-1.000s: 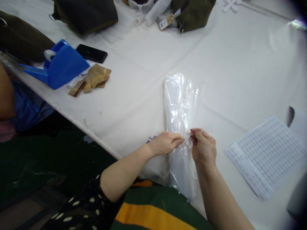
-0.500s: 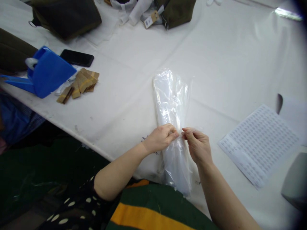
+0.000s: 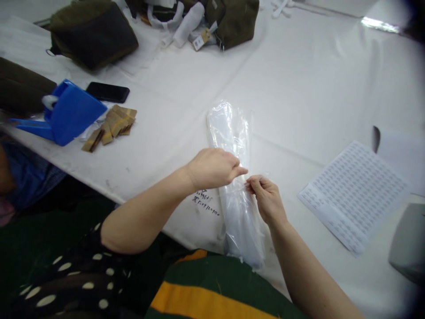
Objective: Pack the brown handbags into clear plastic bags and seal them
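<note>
A stack of clear plastic bags (image 3: 244,230) lies lengthwise before me on the white-covered table, its lower end close to my apron. Over the middle of the stack is my left hand (image 3: 215,167), curled closed with one finger pointing right; its other fingertips are hidden beneath, so what they hold is unclear. Just right of it, my right hand (image 3: 265,195) pinches a thin fold of the clear plastic between thumb and fingers. The two hands are close together but apart.
Handwriting (image 3: 206,204) marks the tablecloth left of the bags. On the right lie a printed label sheet (image 3: 355,195) and a grey object (image 3: 408,243). Leftward are a blue scoop-shaped container (image 3: 75,113), brown tags (image 3: 116,122), and a phone (image 3: 108,92). Olive bags (image 3: 93,33) stand behind.
My left hand has shifted up and slightly left, turning back upward, away from the right fingertips. My right hand keeps its pinch on the plastic. The view has tilted slightly.
</note>
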{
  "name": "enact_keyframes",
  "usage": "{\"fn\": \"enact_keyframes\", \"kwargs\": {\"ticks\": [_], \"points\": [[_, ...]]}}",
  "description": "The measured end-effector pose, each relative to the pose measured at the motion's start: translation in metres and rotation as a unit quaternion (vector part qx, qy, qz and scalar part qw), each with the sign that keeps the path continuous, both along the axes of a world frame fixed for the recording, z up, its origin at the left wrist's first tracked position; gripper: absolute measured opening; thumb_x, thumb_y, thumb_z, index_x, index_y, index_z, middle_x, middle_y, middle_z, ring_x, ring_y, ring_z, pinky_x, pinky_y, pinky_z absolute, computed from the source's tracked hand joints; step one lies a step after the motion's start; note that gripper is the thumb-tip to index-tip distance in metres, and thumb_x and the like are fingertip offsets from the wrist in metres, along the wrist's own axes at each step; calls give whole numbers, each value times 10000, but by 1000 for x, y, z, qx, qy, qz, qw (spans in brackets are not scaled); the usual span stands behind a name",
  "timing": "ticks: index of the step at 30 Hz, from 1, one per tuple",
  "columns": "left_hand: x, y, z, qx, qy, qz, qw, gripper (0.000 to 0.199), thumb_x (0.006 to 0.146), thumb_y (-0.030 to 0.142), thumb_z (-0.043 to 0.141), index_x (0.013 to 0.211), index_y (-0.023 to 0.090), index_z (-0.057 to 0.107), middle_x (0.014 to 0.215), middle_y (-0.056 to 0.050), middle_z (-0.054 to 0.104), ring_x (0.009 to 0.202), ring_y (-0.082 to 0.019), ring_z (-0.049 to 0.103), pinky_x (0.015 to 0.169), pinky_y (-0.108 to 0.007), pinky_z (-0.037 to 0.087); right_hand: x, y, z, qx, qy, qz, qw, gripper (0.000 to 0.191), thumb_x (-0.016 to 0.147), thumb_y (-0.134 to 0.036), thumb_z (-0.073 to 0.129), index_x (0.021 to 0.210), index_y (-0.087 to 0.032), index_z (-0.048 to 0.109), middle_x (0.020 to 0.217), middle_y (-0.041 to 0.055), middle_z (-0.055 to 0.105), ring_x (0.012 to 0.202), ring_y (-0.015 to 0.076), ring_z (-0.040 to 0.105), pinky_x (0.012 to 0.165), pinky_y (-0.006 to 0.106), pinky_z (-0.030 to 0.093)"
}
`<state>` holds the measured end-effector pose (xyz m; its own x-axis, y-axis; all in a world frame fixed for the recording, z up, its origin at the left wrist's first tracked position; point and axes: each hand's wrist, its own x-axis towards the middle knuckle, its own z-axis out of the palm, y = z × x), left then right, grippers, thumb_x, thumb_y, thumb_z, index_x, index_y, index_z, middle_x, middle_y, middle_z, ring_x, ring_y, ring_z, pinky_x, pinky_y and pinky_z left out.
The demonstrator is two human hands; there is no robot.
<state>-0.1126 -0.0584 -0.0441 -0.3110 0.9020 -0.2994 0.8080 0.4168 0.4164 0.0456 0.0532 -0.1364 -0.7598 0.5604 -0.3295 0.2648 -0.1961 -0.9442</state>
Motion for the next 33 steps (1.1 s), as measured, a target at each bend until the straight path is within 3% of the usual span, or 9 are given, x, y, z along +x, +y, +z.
{"fn": "enact_keyframes", "kwargs": {"ticks": [6, 10, 13, 16, 19, 24, 27, 30, 33], "points": [[-9, -4, -3, 19, -81, -14, 996, 677, 717, 698, 463, 1161, 189, 521, 1028, -79, 628, 910, -227, 577, 740, -302, 408, 0, -4, 3, 26, 21, -21, 999, 224, 762, -420, 634, 755, -200, 675, 691, -4, 618, 666, 133, 541, 667, 272, 413], [13, -1, -23, -17, -86, -58, 994, 420, 831, 528, 419, 775, 167, 625, 692, -68, 617, 674, -217, 575, 621, -307, 387, -1, -6, 7, 27, 21, -32, 999, 231, 735, -415, 654, 746, -187, 684, 689, 6, 625, 690, 152, 559, 697, 304, 434], [18, -1, -33, 17, -235, -26, 972, 380, 861, 387, 409, 558, 176, 500, 530, -8, 500, 497, -139, 461, 516, -268, 323, -1, -5, 7, 25, 21, -25, 999, 217, 742, -398, 644, 749, -184, 671, 728, 12, 625, 731, 155, 562, 729, 311, 441], [21, -6, -46, 38, -502, 97, 859, 384, 843, 409, 432, 531, 191, 374, 435, 59, 316, 368, -73, 250, 400, -236, 197, 0, -4, 7, 64, 35, 50, 996, 282, 719, -319, 658, 978, -215, 617, 881, 23, 610, 761, 152, 551, 711, 304, 457], [31, -10, -58, 103, -656, 188, 724, 370, 817, 379, 481, 534, 199, 325, 399, 91, 224, 343, -51, 160, 369, -226, 120, 1, -7, 6, 205, 28, 148, 967, 290, 718, -200, 613, 1006, -233, 592, 930, 37, 549, 748, 152, 523, 690, 305, 462], [38, -18, -43, 223, -722, 220, 617, 373, 799, 372, 509, 523, 196, 331, 358, 87, 237, 318, -44, 183, 335, -207, 132, 2, -13, 1, 317, 20, 162, 934, 102, 769, -148, 520, 710, -203, 583, 901, 50, 500, 796, 167, 522, 711, 307, 455], [18, -31, -5, 328, -666, 275, 612, 412, 804, 438, 456, 518, 215, 262, 344, 90, 132, 293, -51, 151, 306, -199, 136, 4, -12, -2, 319, 3, 154, 935, 116, 776, -158, 514, 688, -193, 581, 929, 57, 496, 791, 164, 523, 687, 299, 451], [-5, -45, 28, 391, -554, 336, 653, 426, 875, 484, 323, 541, 219, 321, 365, 81, 97, 287, -54, 143, 311, -194, 142, 5, -10, -2, 292, -13, 153, 944, 110, 776, -170, 512, 719, -195, 603, 949, 60, 505, 780, 163, 523, 636, 287, 446], [-18, -53, 29, 416, -482, 351, 687, 445, 893, 540, 261, 699, 218, 499, 402, 64, 252, 310, -62, 237, 320, -193, 188, 5, -11, 1, 268, -4, 147, 952, 101, 766, -177, 524, 742, -205, 618, 940, 55, 527, 785, 169, 528, 637, 293, 447]]}}
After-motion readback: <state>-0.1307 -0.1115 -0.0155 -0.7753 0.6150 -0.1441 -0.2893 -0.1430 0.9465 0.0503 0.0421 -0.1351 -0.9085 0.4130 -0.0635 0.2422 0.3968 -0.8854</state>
